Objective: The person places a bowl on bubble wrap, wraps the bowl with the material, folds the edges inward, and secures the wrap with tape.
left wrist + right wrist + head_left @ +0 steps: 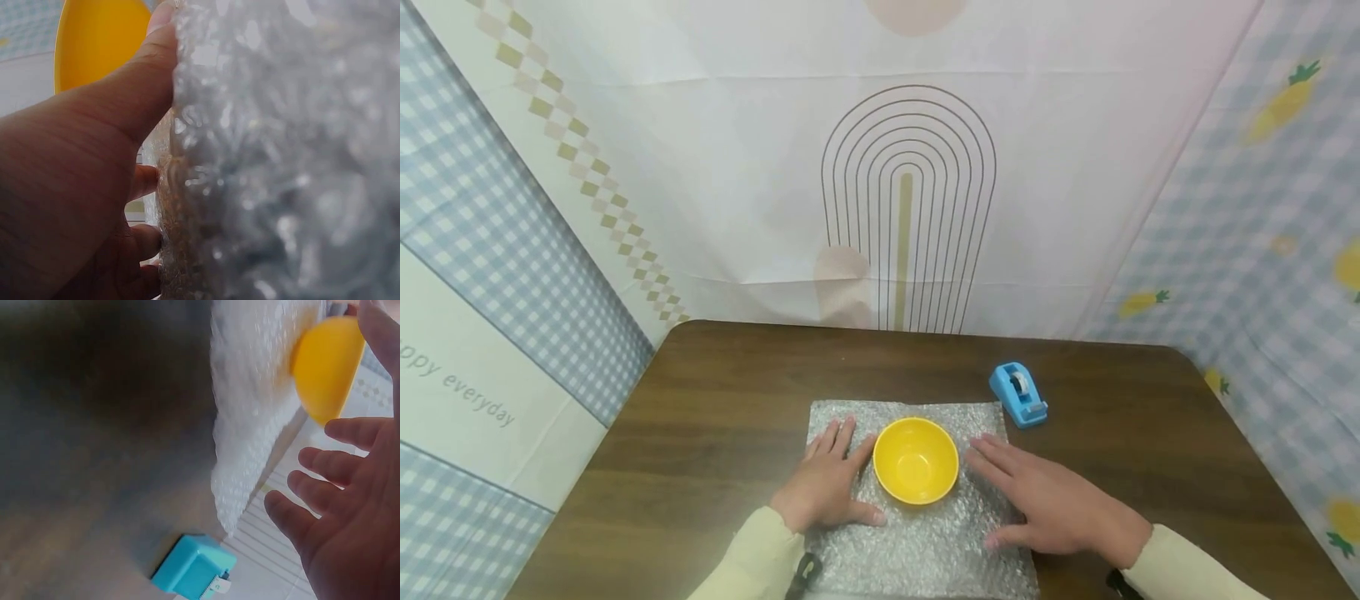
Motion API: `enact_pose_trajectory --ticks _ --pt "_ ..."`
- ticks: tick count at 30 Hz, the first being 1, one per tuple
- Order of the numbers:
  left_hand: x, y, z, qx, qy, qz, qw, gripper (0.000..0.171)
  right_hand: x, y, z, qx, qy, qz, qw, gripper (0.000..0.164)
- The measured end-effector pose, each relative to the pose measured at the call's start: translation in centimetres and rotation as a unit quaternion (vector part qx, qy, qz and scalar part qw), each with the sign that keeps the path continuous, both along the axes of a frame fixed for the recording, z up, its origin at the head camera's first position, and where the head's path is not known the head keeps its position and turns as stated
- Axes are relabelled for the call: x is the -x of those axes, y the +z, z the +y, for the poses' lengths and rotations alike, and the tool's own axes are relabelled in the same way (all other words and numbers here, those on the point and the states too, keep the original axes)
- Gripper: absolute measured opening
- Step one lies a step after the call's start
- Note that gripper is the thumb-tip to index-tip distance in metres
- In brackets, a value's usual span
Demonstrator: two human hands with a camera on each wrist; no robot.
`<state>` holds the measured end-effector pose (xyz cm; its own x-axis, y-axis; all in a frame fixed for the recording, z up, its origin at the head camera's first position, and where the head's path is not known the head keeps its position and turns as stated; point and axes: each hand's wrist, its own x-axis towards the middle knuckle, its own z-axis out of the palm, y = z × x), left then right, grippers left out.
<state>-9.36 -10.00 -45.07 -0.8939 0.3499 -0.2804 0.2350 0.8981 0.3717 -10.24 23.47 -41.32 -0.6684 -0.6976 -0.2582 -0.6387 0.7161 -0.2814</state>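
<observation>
A yellow bowl stands upright on a sheet of bubble wrap near the table's front. To its left, my left hand rests on the wrap with fingers spread, the index fingertip right at the bowl's rim. On the other side my right hand hovers over the sheet's right part, fingers extended and thumb apart. In the right wrist view, a gap shows between that hand's fingers and the wrap. The left wrist view has the thumb overlapping the bowl.
A blue tape dispenser stands just beyond the wrap's far right corner. The brown wooden table extends to both sides of the sheet. A white patterned cloth hangs behind it, with checked cloth at the right.
</observation>
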Motion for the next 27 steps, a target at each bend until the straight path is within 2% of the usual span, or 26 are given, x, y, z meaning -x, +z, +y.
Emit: enact_pose_trajectory --ticks 5,13,21,27 --pt "-0.1 0.0 0.0 -0.005 0.0 0.003 1.0 0.112 -1.6 -0.3 0.1 -0.01 0.015 -0.018 1.0 0.106" --pt "0.0 -0.1 0.0 -0.002 0.002 -0.005 1.0 0.112 -4.2 -1.1 0.2 -0.008 0.031 -0.025 0.999 0.106" --pt "-0.1 -0.2 0.0 -0.004 0.001 0.0 1.0 0.112 -5.5 -2.4 -0.2 -0.024 0.054 -0.063 0.996 0.094" --pt "-0.1 -0.2 0.0 -0.004 0.0 0.001 1.0 0.112 -6.4 -3.7 -0.1 -0.025 0.091 -0.031 0.995 0.084"
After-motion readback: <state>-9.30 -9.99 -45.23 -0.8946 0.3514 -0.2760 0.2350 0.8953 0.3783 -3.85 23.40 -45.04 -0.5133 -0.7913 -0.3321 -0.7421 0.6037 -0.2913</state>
